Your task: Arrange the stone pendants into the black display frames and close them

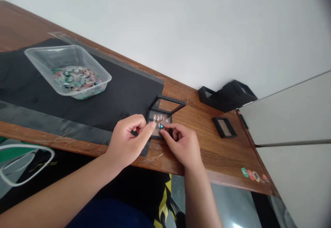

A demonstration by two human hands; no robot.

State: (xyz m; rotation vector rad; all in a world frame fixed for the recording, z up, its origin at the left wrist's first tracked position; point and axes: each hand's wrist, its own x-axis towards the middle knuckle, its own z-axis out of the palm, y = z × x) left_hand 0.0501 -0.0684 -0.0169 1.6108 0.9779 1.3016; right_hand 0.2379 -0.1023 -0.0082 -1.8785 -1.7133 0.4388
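Step in hand looks like placing or straightening stones inside the small hinged display case (155, 132), lid frame (172, 99) tipped up at its far side. Case sits on the wooden table (196, 124) at the right end of the black mat (129, 86), directly between the hands. Inside it: an upper row of pale stones (158, 117), and below them a shiny blue-green stone (161, 126).

Right hand (184, 142), at the case's right side: thumb and index tips brought together around the blue-green stone, apparently pinching it; lifted or seated, can't tell. Other fingers curled in, wrist low, forearm coming up from the near side of the case. Left hand (130, 136), at the case's left side: thumb stretched over the case's left part, fingers folded under, back of hand up, forearm slanting in from near left. Can't tell whether it pinches anything; probably steadying.

Next move likely calls for a light fingertip adjustment, keeping neighbouring stones unbumped and the lid clear of the knuckles.

Well left of the case: clear plastic tub (51, 54) of mixed stones (77, 78). Right of it: another small black case (219, 128), then stacked black cases (227, 97) farther back.
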